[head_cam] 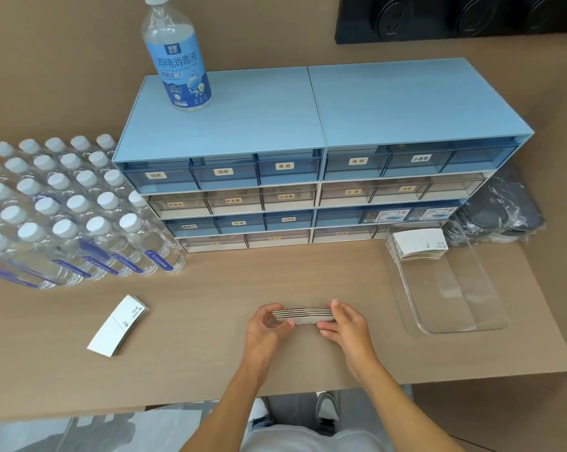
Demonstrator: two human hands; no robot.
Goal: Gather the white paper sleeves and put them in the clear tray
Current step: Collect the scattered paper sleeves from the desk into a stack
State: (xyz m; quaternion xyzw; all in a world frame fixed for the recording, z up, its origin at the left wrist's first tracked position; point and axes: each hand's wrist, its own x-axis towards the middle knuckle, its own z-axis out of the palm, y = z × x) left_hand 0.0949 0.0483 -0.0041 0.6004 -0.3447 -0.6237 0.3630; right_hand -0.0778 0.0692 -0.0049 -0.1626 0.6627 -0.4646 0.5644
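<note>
A stack of white paper sleeves (305,315) stands on its edge on the tan table, just in front of me. My left hand (267,324) grips its left end and my right hand (342,324) grips its right end. Another small pile of white paper sleeves (119,326) lies flat on the table to the left, apart from both hands. The clear tray (478,324) sits at the right of the table. A further stack of white sleeves (419,245) lies in the tray's far end; its near end is bare.
A blue and white drawer cabinet (308,125) stands at the back with a disinfectant bottle (177,57) on top. Many capped water bottles (63,207) fill the left side. Bagged dark items (500,210) lie behind the tray. The table's front edge is close below my hands.
</note>
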